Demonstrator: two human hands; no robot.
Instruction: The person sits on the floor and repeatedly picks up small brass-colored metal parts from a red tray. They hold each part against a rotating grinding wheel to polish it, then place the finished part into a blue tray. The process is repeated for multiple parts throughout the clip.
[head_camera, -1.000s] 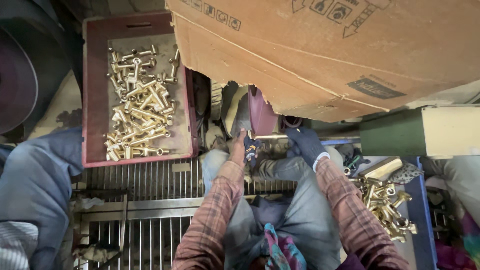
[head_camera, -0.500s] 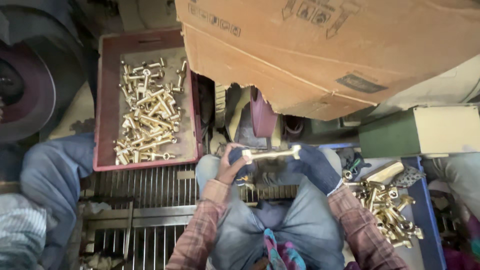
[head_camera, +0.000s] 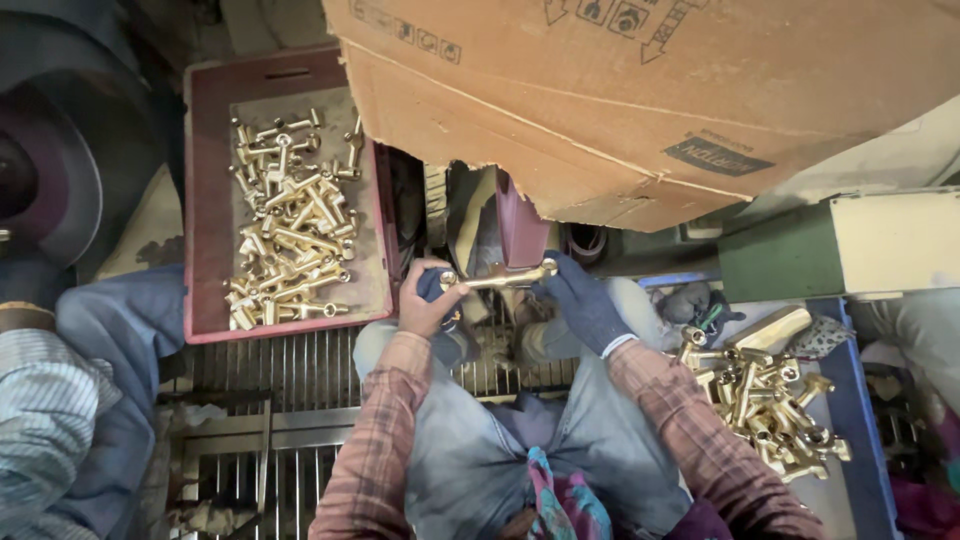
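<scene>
Brass fitting (head_camera: 497, 280): long, T-ended, polished yellow metal, held level between both hands above the person's lap, just below the torn edge of the cardboard box (head_camera: 640, 110). Head view, sole view. Left hand (head_camera: 428, 300): bare, fingers closed round the fitting's left end, with a scrap of dark cloth seemingly pinched in the same grip. Right hand (head_camera: 585, 300): dark-gloved, fingers closed on the right end. Red crate (head_camera: 205, 200): left of the hands, holding a loose heap of like brass pieces (head_camera: 285, 225), apart from the fitting in hand. Second pile of brass parts (head_camera: 765, 395): on the blue tray (head_camera: 850, 410) beside the right forearm. Metal grating (head_camera: 280, 365): beneath the crate and in front of the knees. Another person's blue-trousered leg and striped sleeve (head_camera: 45, 420): far left, not engaged with the piece. Step in hand, by judgement: one piece taken singly and being handled or checked between the two stocks. Next move calls for a steady two-ended grip and a clear path to either pile without striking the box edge.
</scene>
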